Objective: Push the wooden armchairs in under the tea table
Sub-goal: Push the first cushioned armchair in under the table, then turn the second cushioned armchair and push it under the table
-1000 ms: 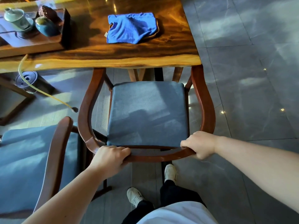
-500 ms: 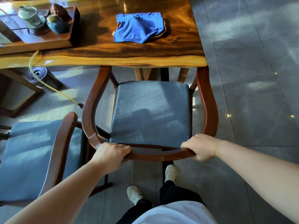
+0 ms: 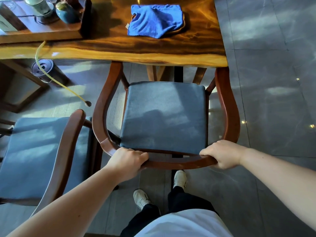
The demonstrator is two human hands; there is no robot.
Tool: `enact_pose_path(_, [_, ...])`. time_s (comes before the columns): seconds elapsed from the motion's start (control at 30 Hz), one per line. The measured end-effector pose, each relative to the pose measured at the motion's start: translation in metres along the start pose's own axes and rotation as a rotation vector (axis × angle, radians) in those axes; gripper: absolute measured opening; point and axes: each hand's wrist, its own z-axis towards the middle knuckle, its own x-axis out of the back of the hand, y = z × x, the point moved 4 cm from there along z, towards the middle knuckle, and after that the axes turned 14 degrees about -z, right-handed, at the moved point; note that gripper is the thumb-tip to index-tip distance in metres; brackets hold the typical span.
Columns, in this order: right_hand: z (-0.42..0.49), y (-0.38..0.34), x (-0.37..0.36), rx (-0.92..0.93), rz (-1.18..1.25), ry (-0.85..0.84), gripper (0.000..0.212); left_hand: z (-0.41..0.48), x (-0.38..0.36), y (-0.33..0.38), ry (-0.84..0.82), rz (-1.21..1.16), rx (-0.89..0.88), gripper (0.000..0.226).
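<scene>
Fingers (image 3: 136, 153) of the left hand (image 3: 126, 161) are curled tight over the curved back rail of the wooden armchair (image 3: 227, 108), and the right hand (image 3: 222, 155) is wrapped shut around the same rail further along, knuckles up, thumbs hidden beneath the wood. The rail runs between the two fists, with its bare middle stretch showing between them. Compared with half a second ago the grip sits in the same spots on the rail, but the chair lies further forward: the front ends of both armrests, which then stood just shy of the tea table (image 3: 119, 52), now touch or slip under its near edge. The grey-blue seat cushion (image 3: 164, 117) is still wholly out in the open, its front edge short of the tabletop.

Beside it on the left stands a second armchair (image 3: 66, 147) with the same cushion, further back from the table, its armrest close against the first chair's. On the tabletop a crumpled blue cloth (image 3: 155, 20) lies straight ahead, and a wooden tea tray (image 3: 42, 33) with a teal jar (image 3: 65, 14) and a pale lidded cup (image 3: 38, 5) sits at the far left. A yellow hose (image 3: 51, 79) drops from the tray to the tiled floor (image 3: 273, 100). Two white shoes (image 3: 179, 179) stand behind the chair.
</scene>
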Motion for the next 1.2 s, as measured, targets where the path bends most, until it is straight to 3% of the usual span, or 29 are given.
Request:
enact_pose_path(0.2, [-0.005,-0.004,0.001,-0.076,0.098,-0.027,0.023,-0.003,0.002,0.007,0.002,-0.017,0.033,0.027])
enact_pose_path(0.23, [-0.006,-0.007,0.005,-0.074,0.104,-0.024,0.033,-0.004,0.003,0.009,0.015,-0.019,0.045,0.030])
enact_pose_path(0.3, [-0.005,-0.017,0.018,-0.040,0.081,0.000,0.073,-0.006,0.006,0.012,0.038,-0.014,0.072,0.048])
enact_pose_path(0.37, [0.000,-0.034,0.038,0.016,0.063,0.085,0.085,-0.008,0.009,0.016,0.066,0.014,0.091,0.068])
enact_pose_path(0.47, [0.016,-0.064,0.060,0.115,0.064,0.169,0.086,-0.016,0.017,0.017,0.108,0.067,0.144,0.082])
enact_pose_path(0.73, [0.073,-0.143,0.109,0.309,-0.016,0.318,0.084,-0.083,0.023,0.012,0.141,0.102,0.433,0.084])
enact_pose_path(1.0, [0.120,-0.226,0.149,0.460,-0.235,0.331,0.078,-0.185,0.017,-0.005,0.207,0.078,0.732,0.076])
enact_pose_path(1.2, [0.153,-0.289,0.162,0.530,-0.336,0.264,0.076,-0.256,0.021,-0.034,0.221,0.046,0.861,0.072])
